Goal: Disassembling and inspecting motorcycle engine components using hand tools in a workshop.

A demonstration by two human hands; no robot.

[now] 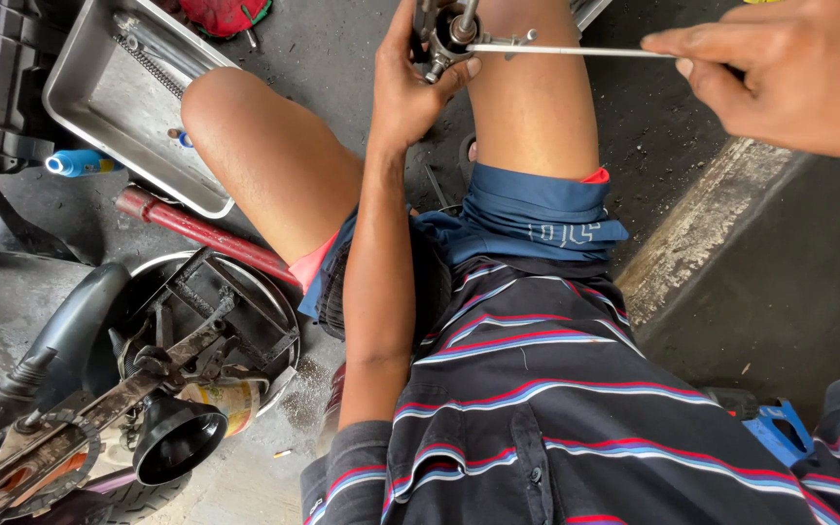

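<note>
The left hand (418, 83) is wrapped around a small metal part (447, 34) held above the person's knees at the top of the view. The right hand (780, 73) pinches the end of a thin metal rod (576, 50) whose other end meets the part. On the concrete floor to the left lie a metal tray (99, 107), a red bar (201, 231) and a black funnel (177, 437).

Metal tray (99, 107) left of knee (245, 136); pipe (201, 231) below tray; funnel (175, 439) beneath pipe.
</note>
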